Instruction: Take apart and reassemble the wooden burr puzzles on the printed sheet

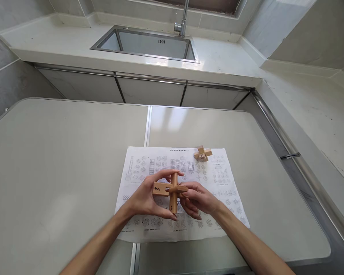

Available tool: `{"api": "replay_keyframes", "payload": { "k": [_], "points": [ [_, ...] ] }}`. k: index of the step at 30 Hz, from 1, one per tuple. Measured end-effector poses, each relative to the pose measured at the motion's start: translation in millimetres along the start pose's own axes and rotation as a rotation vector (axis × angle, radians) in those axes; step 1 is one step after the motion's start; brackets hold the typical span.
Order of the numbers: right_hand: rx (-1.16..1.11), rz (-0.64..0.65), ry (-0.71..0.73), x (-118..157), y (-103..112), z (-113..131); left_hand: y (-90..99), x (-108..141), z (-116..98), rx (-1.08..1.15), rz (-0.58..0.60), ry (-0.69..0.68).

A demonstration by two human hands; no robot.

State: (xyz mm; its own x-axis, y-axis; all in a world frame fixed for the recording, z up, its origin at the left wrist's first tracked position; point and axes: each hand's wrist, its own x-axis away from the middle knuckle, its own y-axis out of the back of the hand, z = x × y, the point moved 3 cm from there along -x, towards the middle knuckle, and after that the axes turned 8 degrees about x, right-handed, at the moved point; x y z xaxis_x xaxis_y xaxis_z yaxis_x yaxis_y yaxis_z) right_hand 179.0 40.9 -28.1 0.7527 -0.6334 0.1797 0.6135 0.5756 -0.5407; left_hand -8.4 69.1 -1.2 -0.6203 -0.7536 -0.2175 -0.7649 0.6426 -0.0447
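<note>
Above a printed sheet, both my hands hold a wooden interlocking puzzle [174, 196] made of crossed brown pieces, some with numbers in black. My left hand [145, 196] is curved around it, thumb at the lower end of the upright piece and a finger at its upper end. A numbered block juts out towards the left palm. From the right, my right hand [199, 196] pinches the piece that points that way; its other fingers curl beneath. Part of the puzzle's right side is hidden by these fingers.
A smaller, paler wooden puzzle [202, 154] rests on the instruction sheet [218, 214], near its far right corner. The sheet lies on a folding table [74, 152] with a centre seam. Beyond stands a counter [218, 57] with a steel sink [149, 53] and tap [182, 26].
</note>
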Motion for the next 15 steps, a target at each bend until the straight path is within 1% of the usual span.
{"api": "replay_keyframes", "payload": {
  "k": [2, 4, 7, 9, 15],
  "points": [
    [0.002, 0.007, -0.005, 0.7, 1.3, -1.2, 1.7, 1.2, 0.2, -0.01, -0.019, 0.026],
    [0.001, -0.014, 0.004, 1.4, 3.3, -1.9, 4.1, 2.2, 0.1, -0.031, -0.069, 0.068],
    [-0.018, -0.044, 0.054, 2.0, 5.4, -1.4, 7.3, 2.5, -0.1, -0.046, -0.165, 0.11],
    [-0.041, -0.056, 0.087, 1.5, 5.4, -0.9, 8.3, 1.8, 0.7, -0.029, -0.206, 0.118],
    [-0.054, -0.087, 0.101, -3.3, 4.0, -2.1, 8.4, 0.2, 5.3, 0.053, -0.207, 0.15]
  ]
}}
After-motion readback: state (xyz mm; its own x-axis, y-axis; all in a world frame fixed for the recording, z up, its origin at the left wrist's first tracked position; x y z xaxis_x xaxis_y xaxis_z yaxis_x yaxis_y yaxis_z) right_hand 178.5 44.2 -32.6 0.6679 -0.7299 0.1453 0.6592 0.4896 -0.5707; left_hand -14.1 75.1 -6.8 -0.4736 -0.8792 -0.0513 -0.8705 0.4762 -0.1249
